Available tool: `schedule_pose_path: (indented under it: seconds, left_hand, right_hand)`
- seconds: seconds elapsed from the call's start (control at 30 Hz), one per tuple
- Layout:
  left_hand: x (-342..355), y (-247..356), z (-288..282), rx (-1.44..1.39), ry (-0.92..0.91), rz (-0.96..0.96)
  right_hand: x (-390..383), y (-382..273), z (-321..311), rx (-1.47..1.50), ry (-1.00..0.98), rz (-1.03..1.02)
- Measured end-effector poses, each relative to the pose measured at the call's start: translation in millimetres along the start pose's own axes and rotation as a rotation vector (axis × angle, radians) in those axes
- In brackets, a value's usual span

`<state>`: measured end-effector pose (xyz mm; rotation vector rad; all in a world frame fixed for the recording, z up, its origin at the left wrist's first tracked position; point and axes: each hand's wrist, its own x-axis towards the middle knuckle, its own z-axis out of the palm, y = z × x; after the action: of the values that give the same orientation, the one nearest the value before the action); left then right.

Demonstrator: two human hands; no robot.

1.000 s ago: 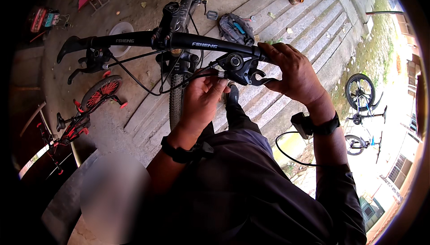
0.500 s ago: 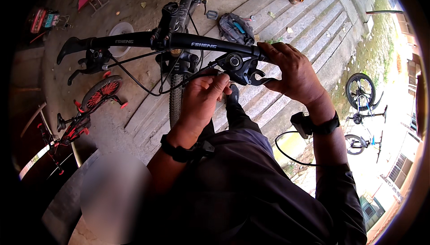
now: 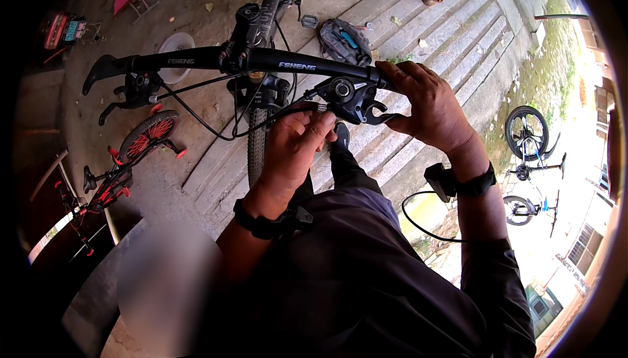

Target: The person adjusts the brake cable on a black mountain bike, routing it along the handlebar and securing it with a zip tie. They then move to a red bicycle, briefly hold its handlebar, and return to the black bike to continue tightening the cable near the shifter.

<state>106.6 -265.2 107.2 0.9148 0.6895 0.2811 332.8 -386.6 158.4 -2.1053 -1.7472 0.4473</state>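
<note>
A black bicycle handlebar (image 3: 196, 57) runs across in front of me. On its right side sits a black brake-and-shift lever unit (image 3: 350, 99) with a round dial. My right hand (image 3: 432, 106) is closed round the right end of the bar, its thumb down by the brake lever (image 3: 379, 119). Beneath the bar, my left hand (image 3: 294, 145) pinches at a small silver ribbed barrel adjuster (image 3: 322, 107) where a cable meets the lever unit. My thumb lies against it, and the other fingers are partly hidden behind.
Black cables (image 3: 209, 132) loop below the bar beside the front tire (image 3: 256, 152). A grey bag (image 3: 345, 42) lies on the paving past the bar. A red-and-black bicycle (image 3: 124, 168) is at left, a blue-and-black one (image 3: 526, 171) at right. A white basin (image 3: 176, 47) stands behind the bar.
My left thumb has shifted slightly down on the barrel adjuster, so more of its silver ribbing shows. My right hand and the handlebar have stayed put.
</note>
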Motion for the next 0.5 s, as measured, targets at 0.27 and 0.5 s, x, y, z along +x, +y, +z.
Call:
schedule_pose_path:
  seconds: [0.27, 0.5]
  left_hand:
    - [0.9, -0.7, 3.0, -0.046, 0.011, 0.016]
    - [3.4, -1.5, 3.3, -0.038, 0.001, 0.028]
  right_hand:
    - [0.4, 0.6, -0.1, 0.017, 0.0, 0.001]
    - [-0.6, 1.0, 0.5, -0.011, 0.013, -0.004]
